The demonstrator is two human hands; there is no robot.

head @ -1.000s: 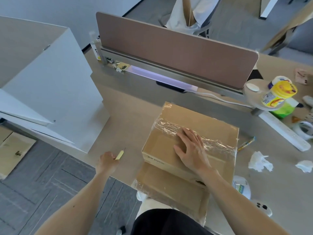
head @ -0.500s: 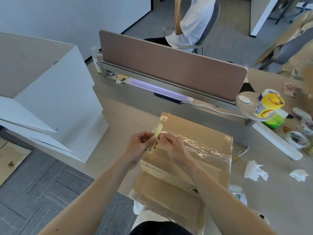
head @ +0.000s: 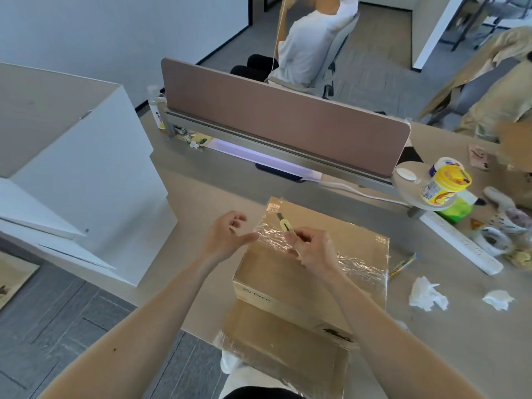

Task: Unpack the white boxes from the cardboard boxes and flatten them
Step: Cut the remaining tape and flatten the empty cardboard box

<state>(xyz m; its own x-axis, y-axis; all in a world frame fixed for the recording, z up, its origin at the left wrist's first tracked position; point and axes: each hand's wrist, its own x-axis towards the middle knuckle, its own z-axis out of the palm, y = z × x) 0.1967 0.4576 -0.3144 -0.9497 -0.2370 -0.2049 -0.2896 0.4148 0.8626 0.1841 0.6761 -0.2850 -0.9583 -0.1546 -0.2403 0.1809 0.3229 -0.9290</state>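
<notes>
From the head view, a cardboard box (head: pixel 311 272) banded with clear wrap (head: pixel 354 260) sat on the surface (head: pixel 201 203), stacked on a second cardboard box (head: pixel 285 352) that overhung the surface's near edge. The right hand (head: pixel 312 250) gripped a yellow knife (head: pixel 285 226), blade pointing at the box's far left corner. The left hand (head: pixel 224 239) hung loose and held nothing, thumb by the box's left edge. Bare surface lay left of it, up to a large white box (head: pixel 80 168); crumpled tissues (head: pixel 426 293) lay to the right.
</notes>
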